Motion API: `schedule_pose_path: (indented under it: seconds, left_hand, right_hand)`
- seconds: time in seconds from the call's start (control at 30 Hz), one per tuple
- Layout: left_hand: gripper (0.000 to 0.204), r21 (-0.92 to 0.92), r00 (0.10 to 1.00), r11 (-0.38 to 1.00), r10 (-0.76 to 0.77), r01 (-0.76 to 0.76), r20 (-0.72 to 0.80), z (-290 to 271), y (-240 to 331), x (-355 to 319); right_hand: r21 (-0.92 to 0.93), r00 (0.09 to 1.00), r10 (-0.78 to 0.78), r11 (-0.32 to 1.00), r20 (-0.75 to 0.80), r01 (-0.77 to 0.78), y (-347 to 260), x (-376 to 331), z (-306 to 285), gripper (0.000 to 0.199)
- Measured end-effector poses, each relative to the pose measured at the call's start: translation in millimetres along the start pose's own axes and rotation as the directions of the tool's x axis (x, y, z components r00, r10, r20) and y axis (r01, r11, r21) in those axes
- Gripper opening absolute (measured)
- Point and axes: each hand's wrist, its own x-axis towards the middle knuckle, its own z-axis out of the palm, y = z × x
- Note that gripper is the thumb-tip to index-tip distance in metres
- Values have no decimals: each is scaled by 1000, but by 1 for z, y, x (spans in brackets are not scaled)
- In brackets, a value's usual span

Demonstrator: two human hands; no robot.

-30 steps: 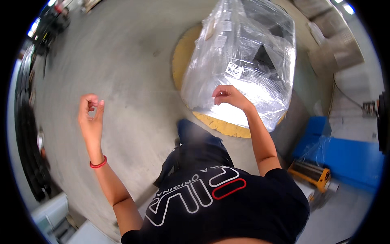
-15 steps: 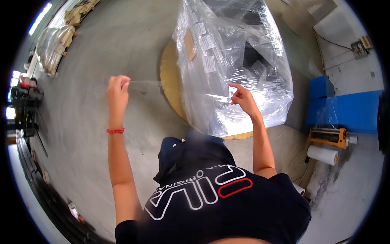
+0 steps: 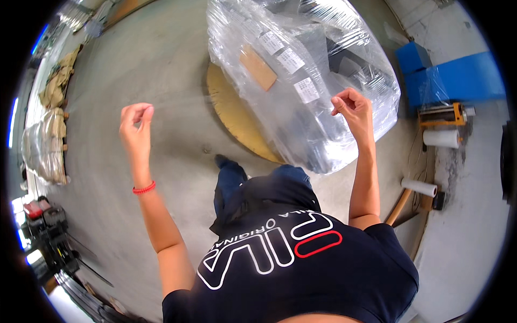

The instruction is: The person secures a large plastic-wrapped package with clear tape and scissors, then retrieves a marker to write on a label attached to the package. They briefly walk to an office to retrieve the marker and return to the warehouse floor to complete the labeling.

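Note:
My left hand (image 3: pixel 135 123), with a red bracelet on the wrist, is raised over the floor on the left. Its thumb and fingers pinch a faint strip of clear plastic film (image 3: pixel 183 100), which runs toward the wrapped load. My right hand (image 3: pixel 355 107) is closed in front of the load, thumb against curled fingers; whatever it may hold is too hard to see. The large load (image 3: pixel 318 126) is covered in shiny clear stretch film, with white labels (image 3: pixel 291 61) and a brown cardboard piece (image 3: pixel 258 67) on its side. It stands on a round yellow platform (image 3: pixel 226 102).
On the right are a blue box-like unit (image 3: pixel 458 81), an orange-framed device (image 3: pixel 441 114) and white rolls (image 3: pixel 441 138) by the wall. Wrapped stacks (image 3: pixel 46 145) line the left side, near dark machinery (image 3: pixel 51 231). My legs stand close to the platform.
The load has turned, bringing its labelled side more toward me. My left hand has shifted slightly left. My right hand has moved right and up, its fingers now more curled.

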Motion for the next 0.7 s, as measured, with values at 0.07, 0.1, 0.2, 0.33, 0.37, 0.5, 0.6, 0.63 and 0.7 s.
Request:
schedule_pose_path:
  seconds: [0.07, 0.1, 0.2, 0.33, 0.37, 0.5, 0.6, 0.63, 0.7]
  left_hand:
    - [9, -55, 1000, 998, -7, 7, 16, -27, -19, 21]
    - [9, -82, 1000, 997, -9, 11, 19, -40, -26, 31]
    - [5, -83, 989, 996, -7, 19, 150, -52, -53, 69]
    - [6, -77, 954, 997, 33, -10, 298, -13, -103, 114]
    - [8, -118, 944, 992, 78, -42, 321, 9, -118, 124]
    - [15, -187, 880, 965, 245, -182, 407, 86, -152, 158]
    - [16, -71, 834, 922, 377, -382, 403, 130, -160, 182]
    - [17, -42, 831, 908, 400, -418, 386, 139, -153, 188]
    - [20, -80, 799, 880, 460, -468, 388, 162, -142, 202]
  right_hand:
    - [9, 997, -11, 1000, -76, 12, -26, -3, 32, 13]
    - [4, 996, -21, 1000, -90, 21, -34, -1, 47, 13]
    - [-1, 991, -16, 1000, -131, 16, -47, 0, 80, 12]
    - [-81, 979, 52, 994, -197, -70, -35, 4, 117, 9]
    - [-129, 971, 66, 987, -229, -98, -32, 4, 123, 9]
    - [-179, 927, 88, 970, -364, -162, 2, 4, 139, 4]
    - [-254, 848, 94, 932, -522, -260, 30, 8, 153, 5]
    - [-245, 824, 85, 933, -560, -263, 42, 9, 156, 6]
    - [-222, 764, 74, 935, -641, -276, 71, 12, 164, 8]
